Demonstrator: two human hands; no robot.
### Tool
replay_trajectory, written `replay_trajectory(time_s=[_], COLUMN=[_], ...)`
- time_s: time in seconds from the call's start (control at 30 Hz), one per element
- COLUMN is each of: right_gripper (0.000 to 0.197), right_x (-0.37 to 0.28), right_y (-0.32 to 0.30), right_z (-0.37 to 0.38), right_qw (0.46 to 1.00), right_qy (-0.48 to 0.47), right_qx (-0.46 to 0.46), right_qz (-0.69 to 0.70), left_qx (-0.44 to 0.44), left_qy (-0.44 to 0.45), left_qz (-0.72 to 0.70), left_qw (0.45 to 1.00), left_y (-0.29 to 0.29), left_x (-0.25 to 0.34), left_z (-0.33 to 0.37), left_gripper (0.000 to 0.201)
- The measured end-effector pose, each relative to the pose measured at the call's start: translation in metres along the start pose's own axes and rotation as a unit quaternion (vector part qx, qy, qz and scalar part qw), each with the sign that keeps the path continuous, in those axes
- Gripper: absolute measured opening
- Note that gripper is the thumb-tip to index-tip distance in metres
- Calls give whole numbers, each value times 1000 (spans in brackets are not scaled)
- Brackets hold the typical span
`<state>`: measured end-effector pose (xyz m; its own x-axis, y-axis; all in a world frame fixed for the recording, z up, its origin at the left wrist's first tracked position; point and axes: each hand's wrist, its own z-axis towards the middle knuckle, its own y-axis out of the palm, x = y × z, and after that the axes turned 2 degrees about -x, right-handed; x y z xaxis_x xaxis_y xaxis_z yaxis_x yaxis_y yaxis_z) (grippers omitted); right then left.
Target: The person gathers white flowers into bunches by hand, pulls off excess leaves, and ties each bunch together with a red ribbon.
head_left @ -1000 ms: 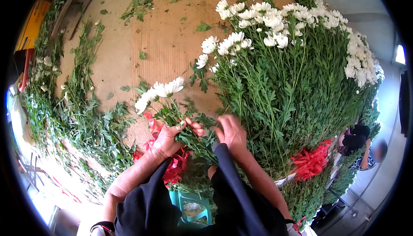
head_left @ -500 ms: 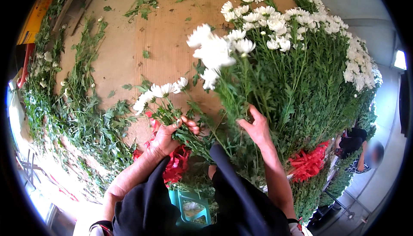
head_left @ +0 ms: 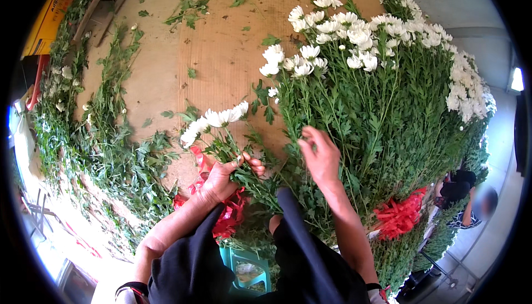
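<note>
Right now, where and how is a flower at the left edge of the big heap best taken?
Likely by the green stem, below the white head, right hand coming from the near left: the stem runs toward you, and the heap lies to its right.

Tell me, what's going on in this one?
A person's left hand grips a small bunch of white chrysanthemums by the stems. The right hand, fingers loosely curled and seemingly empty, is at the left side of a large chrysanthemum pile. Red strips lie near the left hand, and leafy stems are strewn over the left of the brown work surface.
</note>
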<state>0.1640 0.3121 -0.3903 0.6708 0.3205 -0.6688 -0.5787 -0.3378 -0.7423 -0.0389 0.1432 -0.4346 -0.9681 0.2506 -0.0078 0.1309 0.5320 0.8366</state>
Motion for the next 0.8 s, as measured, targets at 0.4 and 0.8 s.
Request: replay_trajectory(time_s=[0.4,0.8], right_gripper=[19,19], right_x=[29,-10], right_y=[-14,-18], right_z=[-4,-23], right_qw=[945,982], right_qy=[144,50], right_qx=[-158,-105], right_qz=[246,149], left_qx=[13,32], left_qy=[5,34], left_qz=[5,37], left_qw=[1000,998], left_y=[8,35], left_x=[1,4], left_z=[3,17], left_gripper=[26,23])
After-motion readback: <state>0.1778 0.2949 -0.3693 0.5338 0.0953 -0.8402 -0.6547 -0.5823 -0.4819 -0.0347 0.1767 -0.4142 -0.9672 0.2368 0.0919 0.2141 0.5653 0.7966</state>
